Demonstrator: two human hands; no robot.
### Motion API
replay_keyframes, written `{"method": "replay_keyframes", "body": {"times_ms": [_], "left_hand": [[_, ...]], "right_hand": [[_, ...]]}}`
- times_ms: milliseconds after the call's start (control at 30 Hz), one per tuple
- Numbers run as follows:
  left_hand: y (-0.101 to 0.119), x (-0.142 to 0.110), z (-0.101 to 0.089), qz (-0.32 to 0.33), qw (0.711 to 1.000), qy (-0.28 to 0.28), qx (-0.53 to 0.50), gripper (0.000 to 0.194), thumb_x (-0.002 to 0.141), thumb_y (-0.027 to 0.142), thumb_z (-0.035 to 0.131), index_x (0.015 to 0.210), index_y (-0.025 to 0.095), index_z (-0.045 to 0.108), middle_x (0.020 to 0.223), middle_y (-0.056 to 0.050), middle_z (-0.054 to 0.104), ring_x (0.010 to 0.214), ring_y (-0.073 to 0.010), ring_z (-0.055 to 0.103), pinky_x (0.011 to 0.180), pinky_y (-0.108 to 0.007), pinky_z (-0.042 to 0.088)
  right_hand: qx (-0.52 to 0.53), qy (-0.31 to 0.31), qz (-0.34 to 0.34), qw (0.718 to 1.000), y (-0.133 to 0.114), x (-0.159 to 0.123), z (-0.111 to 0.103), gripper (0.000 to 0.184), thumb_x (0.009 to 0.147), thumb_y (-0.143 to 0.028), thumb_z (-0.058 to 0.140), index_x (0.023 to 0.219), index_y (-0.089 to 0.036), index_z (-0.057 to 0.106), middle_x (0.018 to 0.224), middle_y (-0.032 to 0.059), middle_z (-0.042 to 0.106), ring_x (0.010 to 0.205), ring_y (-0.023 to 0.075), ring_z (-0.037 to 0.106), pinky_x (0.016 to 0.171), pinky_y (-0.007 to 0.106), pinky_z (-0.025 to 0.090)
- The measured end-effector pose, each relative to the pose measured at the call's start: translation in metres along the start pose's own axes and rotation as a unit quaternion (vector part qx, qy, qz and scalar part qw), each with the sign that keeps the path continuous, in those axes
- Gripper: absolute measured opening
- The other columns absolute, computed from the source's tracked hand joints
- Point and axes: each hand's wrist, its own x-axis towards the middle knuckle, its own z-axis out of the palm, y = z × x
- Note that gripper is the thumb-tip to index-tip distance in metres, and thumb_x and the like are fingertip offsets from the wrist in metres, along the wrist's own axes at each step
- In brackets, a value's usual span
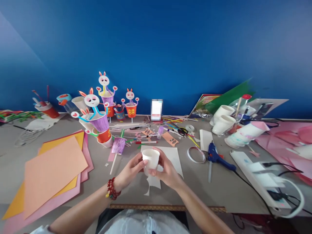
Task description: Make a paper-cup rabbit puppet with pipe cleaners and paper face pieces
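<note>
A plain white paper cup (151, 158) is held upright between both hands, mouth upward, above the table's front part. My left hand (131, 169) grips its left side, the thumb on the front wall. From the right, my right hand (167, 170) wraps round it with the thumb low on the front. Beneath the cup lie a white paper sheet (174, 159) and a cut paper scrap (154, 182). To the left, a purple-coloured cup piece on a white stick (118, 145) rests on the table. The fingers behind the cup are hidden.
Rabbit-faced cup figures (97, 122) stand at the back left, behind stacked coloured paper (55, 172). A blue glue gun (219, 157), a tape roll (196, 155) and a power strip (253, 178) lie to the right. Scissors (182, 131) and several pens lie behind the hands.
</note>
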Motion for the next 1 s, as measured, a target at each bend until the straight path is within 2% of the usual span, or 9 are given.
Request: {"method": "replay_keyframes", "body": {"times_ms": [200,267,333,433,533,600,667,867,1000], "left_hand": [[-0.004,0.022,-0.002,0.038,0.999,-0.023,0.027,0.055,0.082,0.046,0.070,0.127,0.019,0.055,0.121,-0.013,0.066,0.110,-0.0288,0.065,0.092,-0.044,0.055],[-0.007,0.030,-0.007,0.084,0.992,0.030,0.088,0.056,0.080,0.042,0.073,0.127,0.019,0.052,0.124,-0.013,0.063,0.112,-0.0282,0.063,0.096,-0.044,0.053],[-0.007,0.035,-0.016,0.119,0.980,0.102,0.126,0.054,0.080,0.040,0.073,0.125,0.019,0.050,0.126,-0.013,0.061,0.115,-0.0277,0.062,0.098,-0.044,0.052],[-0.003,0.036,-0.033,0.130,0.971,0.172,0.101,0.050,0.083,0.040,0.069,0.121,0.020,0.045,0.129,-0.014,0.059,0.114,-0.0269,0.064,0.094,-0.043,0.055],[0.001,0.031,-0.046,0.132,0.963,0.222,0.077,0.052,0.084,0.039,0.068,0.124,0.022,0.040,0.133,-0.014,0.057,0.113,-0.0258,0.064,0.092,-0.041,0.056],[0.000,0.027,-0.046,0.124,0.965,0.209,0.101,0.052,0.084,0.038,0.067,0.125,0.022,0.041,0.131,-0.013,0.058,0.113,-0.0260,0.064,0.091,-0.041,0.057],[-0.005,0.023,-0.041,0.108,0.968,0.163,0.155,0.052,0.083,0.038,0.068,0.126,0.022,0.044,0.128,-0.012,0.060,0.112,-0.0267,0.064,0.091,-0.042,0.056],[-0.020,0.012,-0.025,0.095,0.961,0.036,0.258,0.056,0.079,0.033,0.072,0.128,0.022,0.048,0.121,-0.010,0.063,0.109,-0.0260,0.064,0.094,-0.042,0.055],[-0.020,0.007,-0.030,0.085,0.962,0.025,0.260,0.056,0.078,0.034,0.073,0.127,0.022,0.046,0.119,-0.010,0.061,0.110,-0.0256,0.063,0.096,-0.043,0.055]], "right_hand": [[-0.144,-0.005,-0.033,0.989,0.001,0.002,-0.030,0.083,0.075,-0.041,0.079,0.145,-0.030,0.036,0.136,0.0093,0.055,0.110,0.0265,0.062,0.089,0.040,0.055],[-0.203,0.004,-0.047,0.978,0.004,0.007,-0.040,0.083,0.077,-0.040,0.077,0.147,-0.031,0.034,0.132,0.0090,0.059,0.106,0.0266,0.064,0.088,0.042,0.056],[-0.276,0.024,-0.051,0.960,0.009,0.009,-0.047,0.073,0.080,-0.039,0.074,0.144,-0.031,0.039,0.124,0.0091,0.064,0.104,0.0276,0.064,0.088,0.045,0.056],[-0.357,0.024,-0.057,0.932,0.019,0.003,-0.052,0.052,0.085,-0.034,0.068,0.134,-0.029,0.051,0.122,0.0094,0.065,0.110,0.0292,0.062,0.092,0.048,0.054],[-0.405,-0.012,-0.088,0.910,0.030,-0.007,-0.053,0.041,0.085,-0.026,0.067,0.125,-0.027,0.058,0.125,0.0102,0.063,0.118,0.0297,0.058,0.099,0.048,0.050],[-0.426,-0.034,-0.101,0.898,0.034,-0.011,-0.054,0.039,0.083,-0.022,0.068,0.121,-0.026,0.061,0.125,0.0105,0.064,0.118,0.0292,0.057,0.101,0.049,0.048],[-0.440,-0.044,-0.101,0.891,0.037,-0.013,-0.055,0.037,0.082,-0.020,0.069,0.119,-0.025,0.063,0.124,0.0106,0.064,0.118,0.0289,0.057,0.101,0.050,0.048],[-0.446,-0.025,-0.101,0.889,0.045,-0.011,-0.056,0.034,0.083,-0.028,0.068,0.117,-0.025,0.065,0.126,0.0115,0.063,0.117,0.0300,0.057,0.099,0.051,0.047],[-0.440,-0.019,-0.111,0.891,0.048,-0.011,-0.056,0.032,0.084,-0.029,0.067,0.117,-0.025,0.066,0.125,0.0108,0.063,0.116,0.0293,0.057,0.099,0.049,0.046]]}}
